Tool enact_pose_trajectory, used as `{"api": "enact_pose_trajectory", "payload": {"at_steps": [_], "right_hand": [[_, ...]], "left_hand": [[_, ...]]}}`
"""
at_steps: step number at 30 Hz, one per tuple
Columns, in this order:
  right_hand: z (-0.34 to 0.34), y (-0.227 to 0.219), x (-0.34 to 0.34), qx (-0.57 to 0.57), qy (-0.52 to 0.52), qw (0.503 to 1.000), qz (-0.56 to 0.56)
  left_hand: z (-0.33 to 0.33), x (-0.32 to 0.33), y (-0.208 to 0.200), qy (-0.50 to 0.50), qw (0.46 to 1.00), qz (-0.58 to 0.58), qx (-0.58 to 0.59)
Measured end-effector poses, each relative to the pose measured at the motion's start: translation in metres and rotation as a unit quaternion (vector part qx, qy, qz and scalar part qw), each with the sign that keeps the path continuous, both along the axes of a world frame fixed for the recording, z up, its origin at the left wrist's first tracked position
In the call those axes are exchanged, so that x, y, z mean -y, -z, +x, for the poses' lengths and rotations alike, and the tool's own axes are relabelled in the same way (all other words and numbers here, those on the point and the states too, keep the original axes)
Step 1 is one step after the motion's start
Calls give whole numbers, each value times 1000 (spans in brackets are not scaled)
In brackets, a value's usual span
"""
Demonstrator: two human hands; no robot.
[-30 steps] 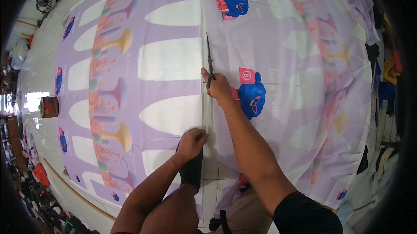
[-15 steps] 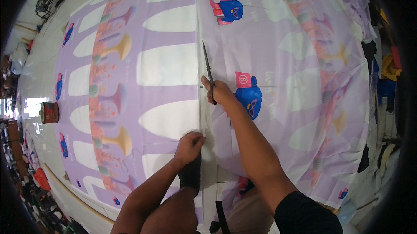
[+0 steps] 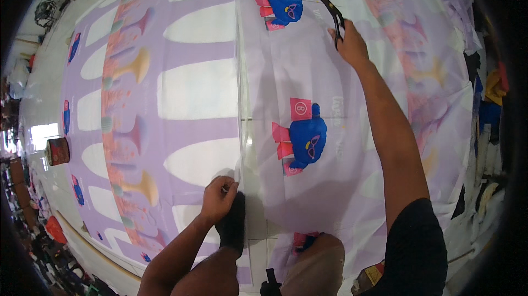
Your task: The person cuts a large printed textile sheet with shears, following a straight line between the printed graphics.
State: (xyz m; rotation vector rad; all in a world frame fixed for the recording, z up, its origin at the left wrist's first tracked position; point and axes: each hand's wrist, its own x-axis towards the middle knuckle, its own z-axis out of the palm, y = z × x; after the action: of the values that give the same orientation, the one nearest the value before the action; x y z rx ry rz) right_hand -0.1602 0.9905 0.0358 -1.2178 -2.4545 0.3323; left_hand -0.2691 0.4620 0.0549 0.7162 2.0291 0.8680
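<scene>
Right hand (image 3: 352,45) closed round black scissors (image 3: 331,8), blades parted, above the right printed sheet (image 3: 357,147). Left hand (image 3: 219,196) curled at the edge of the left printed sheet (image 3: 198,87); whether gripping, I cannot tell. Both sheets lie on tiled floor (image 3: 251,158).

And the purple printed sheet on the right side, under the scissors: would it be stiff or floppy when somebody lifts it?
Probably floppy: the sheet shows creases and ripples toward its right side. It is likely light for its size, as its edges look thin. It might also slide when pushed, since the floor looks smooth and shiny.
</scene>
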Motion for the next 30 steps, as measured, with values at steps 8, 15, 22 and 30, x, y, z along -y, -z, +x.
{"api": "enact_pose_trajectory", "payload": {"at_steps": [8,15,22,30], "right_hand": [[33,38,-51,145,68,987,-23],[104,28,-70,163,90,981,-50],[23,4,22,-45,91,985,-138],[-82,16,23,1,-13,999,-37]], "left_hand": [[-2,-12,5,74,996,-52,11],[-10,-48,-4,229,965,-131,-15],[-73,-179,8,181,956,66,-221],[-129,-297,42,188,914,156,-323]]}}
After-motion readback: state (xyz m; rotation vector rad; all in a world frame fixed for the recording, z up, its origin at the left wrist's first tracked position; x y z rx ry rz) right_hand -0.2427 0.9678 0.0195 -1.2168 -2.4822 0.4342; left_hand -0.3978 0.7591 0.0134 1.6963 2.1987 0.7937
